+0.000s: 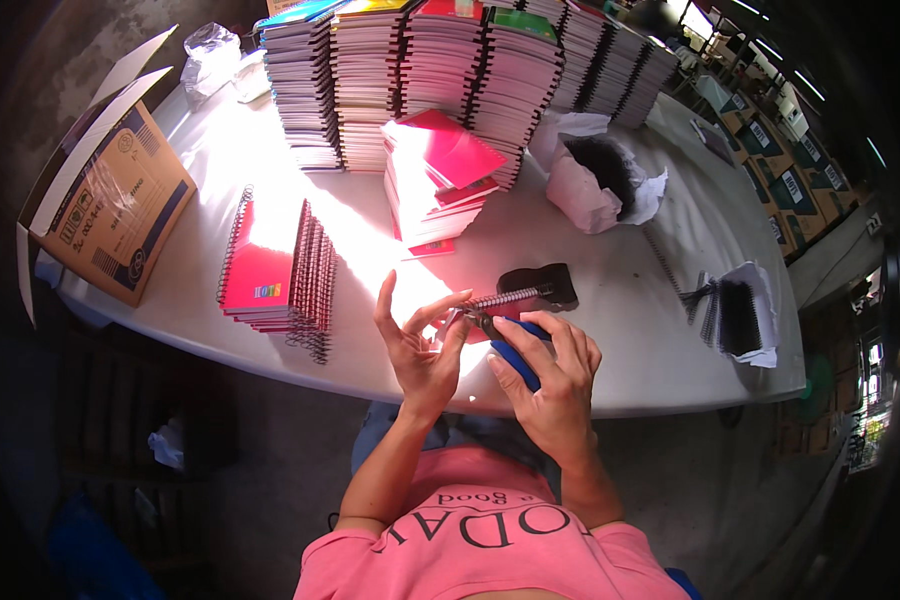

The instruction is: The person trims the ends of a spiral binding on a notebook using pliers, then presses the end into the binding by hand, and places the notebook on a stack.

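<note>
My left hand (418, 350) pinches the near end of a spiral notebook (510, 297) between thumb and fingers, with one finger raised. The notebook stands nearly edge-on, its coil toward me, and glare washes out part of it. My right hand (558, 385) grips blue-handled pliers (516, 362), whose jaws meet the coil's end beside my left fingertips. Behind the coil lies a dark, wavy-edged piece (560, 284) on the table. A stack of red spiral notebooks (260, 268) sits to the left of my hands.
Tall stacks of bound notebooks (420, 65) line the back of the white table (360, 345), with loose red-covered books (450, 150) leaning before them. An opened carton (120, 205) stands at left. Paper-wrapped bundles of black coils (740, 315) and another wrapped bundle (590, 190) lie right.
</note>
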